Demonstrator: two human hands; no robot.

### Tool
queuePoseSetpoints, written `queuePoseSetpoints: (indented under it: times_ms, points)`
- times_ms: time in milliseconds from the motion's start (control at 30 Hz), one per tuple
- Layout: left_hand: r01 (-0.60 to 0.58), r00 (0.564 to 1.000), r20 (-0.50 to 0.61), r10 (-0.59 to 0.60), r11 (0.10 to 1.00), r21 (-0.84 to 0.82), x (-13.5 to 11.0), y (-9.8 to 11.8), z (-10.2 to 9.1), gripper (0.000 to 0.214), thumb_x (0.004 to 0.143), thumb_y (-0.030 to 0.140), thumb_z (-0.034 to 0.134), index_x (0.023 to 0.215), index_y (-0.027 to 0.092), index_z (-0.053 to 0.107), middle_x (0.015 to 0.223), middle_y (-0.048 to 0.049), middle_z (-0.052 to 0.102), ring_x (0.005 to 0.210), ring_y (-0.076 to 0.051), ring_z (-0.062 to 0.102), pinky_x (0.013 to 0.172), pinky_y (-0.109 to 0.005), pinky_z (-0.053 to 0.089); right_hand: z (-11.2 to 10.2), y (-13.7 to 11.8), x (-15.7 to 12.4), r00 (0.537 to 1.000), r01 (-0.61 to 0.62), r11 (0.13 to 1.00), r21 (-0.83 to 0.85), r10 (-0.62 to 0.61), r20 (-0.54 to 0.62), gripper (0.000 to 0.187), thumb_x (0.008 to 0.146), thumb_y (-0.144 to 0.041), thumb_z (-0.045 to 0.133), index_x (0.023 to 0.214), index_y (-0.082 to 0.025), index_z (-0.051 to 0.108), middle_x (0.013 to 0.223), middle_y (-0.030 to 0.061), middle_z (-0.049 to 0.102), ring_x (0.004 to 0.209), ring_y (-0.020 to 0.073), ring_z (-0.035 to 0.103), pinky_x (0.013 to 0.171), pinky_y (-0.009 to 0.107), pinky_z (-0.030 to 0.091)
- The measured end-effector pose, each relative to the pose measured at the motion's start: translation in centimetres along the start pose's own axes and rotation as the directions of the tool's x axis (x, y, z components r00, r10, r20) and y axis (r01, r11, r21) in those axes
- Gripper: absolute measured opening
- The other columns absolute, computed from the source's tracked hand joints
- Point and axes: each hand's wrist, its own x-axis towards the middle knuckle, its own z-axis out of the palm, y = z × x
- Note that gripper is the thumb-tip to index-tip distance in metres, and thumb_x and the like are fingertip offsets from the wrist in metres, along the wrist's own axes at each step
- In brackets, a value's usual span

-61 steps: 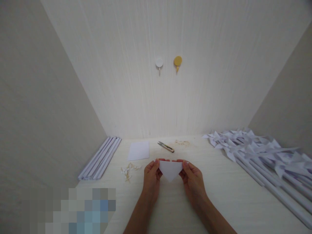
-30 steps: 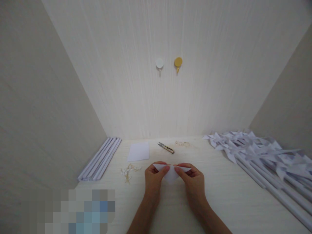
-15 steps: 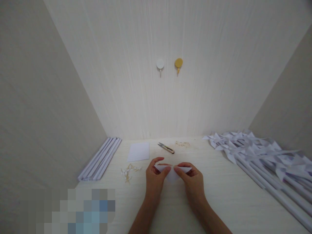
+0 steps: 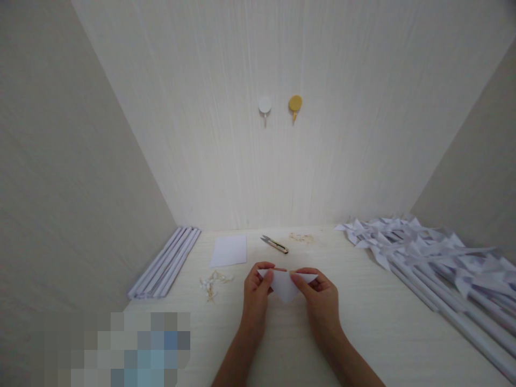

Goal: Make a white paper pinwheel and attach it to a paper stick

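A small white paper folded into a triangle [image 4: 285, 287] lies point-down on the pale table [image 4: 363, 333] in front of me. My left hand [image 4: 258, 295] pinches its left upper corner with thumb and fingers closed on the edge. My right hand [image 4: 320, 298] pinches the right upper part, its fingertips meeting the top fold near the middle. Both wrists rest low over the table.
A white paper sheet [image 4: 229, 250] and small snips [image 4: 274, 244] lie behind the hands. Rolled white paper sticks [image 4: 165, 262] lie at the left wall. Pins or small sticks [image 4: 212, 282] are scattered left. Several finished paper pinwheels [image 4: 435, 258] are piled right. Two wall hooks [image 4: 295, 105] hang above.
The triangle came down from being held up by its corners to the table. My fingers have slid inward along the top fold, and the left hand has closed on the edge again.
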Motion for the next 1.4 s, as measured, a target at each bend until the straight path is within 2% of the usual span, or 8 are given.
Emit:
queuePoseSetpoints:
  times_ms: [300, 567, 767, 833, 933, 1000, 1133, 1400]
  points:
    - [0.028, 0.997, -0.071, -0.032, 0.998, -0.063, -0.12, 0.16, 0.24, 0.031, 0.06, 0.043, 0.057, 0.071, 0.014, 0.055, 0.06, -0.0044, 0.061, 0.056, -0.014, 0.055, 0.052, -0.023, 0.041, 0.02, 0.11, 0.02, 0.999, 0.022, 0.999, -0.044, -0.023, -0.031, 0.021, 0.048, -0.027, 0.07, 0.061, -0.015, 0.06, 0.04, -0.0055, 0.049, 0.038, 0.0071, 0.041, 0.038, 0.019, 0.033]
    - [0.07, 0.995, -0.068, -0.076, 0.994, -0.087, -0.15, 0.25, 0.22, 0.044, 0.064, 0.054, 0.048, 0.082, 0.014, 0.055, 0.058, -0.005, 0.061, 0.057, -0.017, 0.057, 0.053, -0.027, 0.042, -0.3, 0.51, 0.27, 0.999, 0.02, 1.0, 0.002, -0.02, -0.036, 0.021, 0.05, -0.029, 0.069, 0.063, -0.016, 0.06, 0.042, -0.0059, 0.05, 0.041, 0.0079, 0.043, 0.041, 0.019, 0.033]
    - [0.046, 0.998, -0.036, -0.048, 0.996, -0.072, -0.04, 0.36, 0.09, 0.058, 0.06, 0.065, 0.04, 0.075, 0.012, 0.059, 0.062, -0.0064, 0.06, 0.058, -0.017, 0.056, 0.052, -0.028, 0.043, -0.53, 0.81, 0.5, 0.999, 0.019, 1.0, 0.024, -0.018, -0.047, 0.021, 0.05, -0.028, 0.07, 0.063, -0.016, 0.06, 0.041, -0.0062, 0.049, 0.039, 0.0074, 0.041, 0.039, 0.019, 0.031]
    - [0.037, 0.998, -0.04, -0.037, 0.999, -0.009, -0.06, 0.32, 0.12, 0.049, 0.056, 0.059, 0.051, 0.068, 0.013, 0.059, 0.058, -0.004, 0.059, 0.054, -0.015, 0.055, 0.051, -0.026, 0.043, -0.42, 0.68, 0.47, 1.0, 0.005, 0.998, 0.069, -0.003, -0.021, 0.021, 0.048, -0.027, 0.071, 0.062, -0.017, 0.059, 0.046, -0.0048, 0.054, 0.042, 0.0086, 0.045, 0.042, 0.02, 0.035]
    - [0.031, 0.998, -0.051, -0.022, 0.98, 0.194, -0.24, 0.39, 0.26, 0.027, 0.046, 0.035, 0.069, 0.054, 0.013, 0.058, 0.047, 0.0007, 0.054, 0.045, -0.01, 0.049, 0.046, -0.022, 0.039, -0.16, 0.46, 0.38, 0.996, -0.075, 0.978, 0.193, 0.063, 0.065, 0.021, 0.045, -0.022, 0.072, 0.061, -0.018, 0.058, 0.054, -0.0039, 0.06, 0.048, 0.0104, 0.051, 0.048, 0.022, 0.041]
    - [0.016, 0.999, -0.046, -0.003, 0.96, 0.28, -0.37, 0.48, 0.34, 0.021, 0.045, 0.029, 0.07, 0.049, 0.013, 0.057, 0.045, 0.0009, 0.054, 0.043, -0.01, 0.048, 0.046, -0.021, 0.038, 0.04, 0.38, 0.27, 0.981, -0.16, 0.95, 0.266, 0.123, 0.151, 0.021, 0.044, -0.02, 0.072, 0.061, -0.017, 0.06, 0.059, -0.0023, 0.063, 0.052, 0.0111, 0.054, 0.053, 0.023, 0.043]
    - [-0.015, 0.999, -0.04, 0.028, 0.957, 0.289, -0.41, 0.52, 0.38, 0.018, 0.049, 0.027, 0.068, 0.047, 0.013, 0.058, 0.046, 0.0005, 0.055, 0.047, -0.011, 0.049, 0.049, -0.022, 0.039, 0.33, 0.32, 0.02, 0.934, -0.281, 0.915, 0.289, 0.192, 0.3, 0.017, 0.05, -0.021, 0.07, 0.064, -0.014, 0.065, 0.06, 0.0019, 0.065, 0.059, 0.0124, 0.057, 0.062, 0.024, 0.043]
    - [-0.03, 0.999, -0.004, 0.033, 0.951, 0.309, -0.26, 0.37, 0.4, 0.018, 0.051, 0.026, 0.067, 0.046, 0.013, 0.056, 0.045, 0.0006, 0.054, 0.045, -0.01, 0.048, 0.048, -0.021, 0.038, 0.15, 0.28, -0.16, 0.949, -0.236, 0.915, 0.327, 0.145, 0.279, 0.009, 0.052, -0.016, 0.069, 0.059, -0.016, 0.065, 0.059, -0.0001, 0.065, 0.058, 0.0106, 0.057, 0.061, 0.021, 0.042]
